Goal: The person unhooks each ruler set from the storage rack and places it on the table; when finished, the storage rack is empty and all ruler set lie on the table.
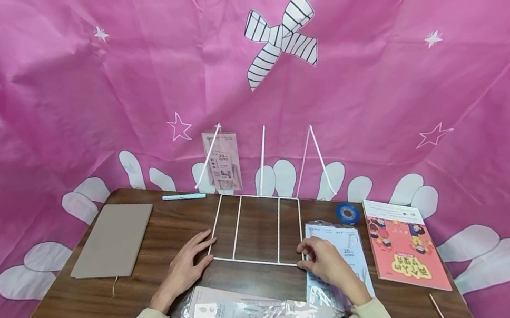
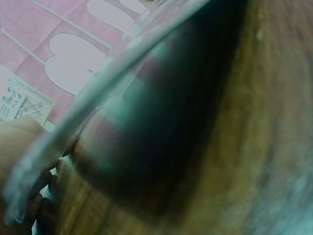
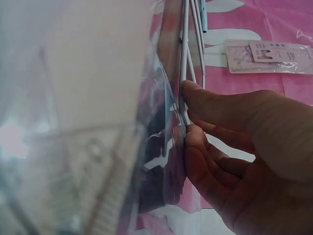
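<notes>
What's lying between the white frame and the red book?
In the head view, a plastic-wrapped packet lies between the white frame and the red book, the right hand over part of it, with a roll of blue tape beyond.

In the left wrist view, a blurred strip point(image 2: 117, 76), perhaps plastic, partly hides the left fingers point(image 2: 19, 137).

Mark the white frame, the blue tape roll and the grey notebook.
White frame point(image 1: 237, 227), head view, left inner rod.
Blue tape roll point(image 1: 346, 221), head view, near side of ring.
Grey notebook point(image 1: 113, 241), head view, middle of cover.
</notes>
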`<state>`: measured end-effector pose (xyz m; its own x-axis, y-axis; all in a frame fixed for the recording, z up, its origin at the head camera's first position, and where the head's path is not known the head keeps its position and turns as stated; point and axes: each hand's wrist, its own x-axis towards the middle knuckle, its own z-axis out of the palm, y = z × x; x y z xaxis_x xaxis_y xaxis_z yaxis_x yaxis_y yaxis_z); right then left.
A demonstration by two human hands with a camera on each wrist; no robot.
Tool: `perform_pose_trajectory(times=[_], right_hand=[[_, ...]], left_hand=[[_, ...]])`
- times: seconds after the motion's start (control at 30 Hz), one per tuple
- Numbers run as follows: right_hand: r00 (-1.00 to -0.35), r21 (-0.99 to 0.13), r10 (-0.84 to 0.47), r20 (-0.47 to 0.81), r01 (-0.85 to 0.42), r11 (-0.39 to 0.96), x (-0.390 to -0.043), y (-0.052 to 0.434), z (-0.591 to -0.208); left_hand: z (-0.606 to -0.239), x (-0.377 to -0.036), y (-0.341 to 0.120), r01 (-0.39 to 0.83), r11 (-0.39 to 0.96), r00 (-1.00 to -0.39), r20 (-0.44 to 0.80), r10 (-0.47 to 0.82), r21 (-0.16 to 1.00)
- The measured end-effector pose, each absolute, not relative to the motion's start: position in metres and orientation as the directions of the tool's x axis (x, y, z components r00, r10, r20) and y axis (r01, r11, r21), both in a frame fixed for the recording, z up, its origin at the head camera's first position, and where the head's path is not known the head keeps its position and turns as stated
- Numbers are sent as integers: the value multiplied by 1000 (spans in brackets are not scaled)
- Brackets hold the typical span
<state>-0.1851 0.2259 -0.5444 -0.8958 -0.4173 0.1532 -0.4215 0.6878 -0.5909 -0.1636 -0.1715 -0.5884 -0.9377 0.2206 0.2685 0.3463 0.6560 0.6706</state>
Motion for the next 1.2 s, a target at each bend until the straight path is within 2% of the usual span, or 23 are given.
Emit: perform_pose_trajectory(times=[0.17, 0.33, 0.5, 0.67, 0.8, 0.97, 1.2], right_hand=[[-900, -559, -410, 148, -418, 717, -188, 226, -545], [-910, -553, -391, 138, -398, 732, -187, 227, -542], [-918, -552, -377, 123, -379, 743, -185, 229, -540], [-914, -554, -385, 131, -389, 736, -183, 230, -542], [-919, -559, -378, 109, -371, 742, -182, 229, -545], [-919, -565, -383, 93, -366, 740, -183, 226, -547], [-919, -567, -383, 91, -364, 739, -185, 223, -544]], left_hand=[[-584, -169, -171, 352, 658, -935, 270, 228, 665], [-570, -184, -172, 346, 644, -937, 214, 276, 682], [-559, -213, -176, 375, 524, -921, 242, 306, 765], [-553, -249, -182, 302, 306, -946, 246, 210, 903], [-543, -276, -182, 242, 149, -969, 231, 85, 959], [-523, -300, -177, 208, 59, -977, 210, -26, 976], [-507, -318, -164, 246, 43, -968, 248, -37, 968]])
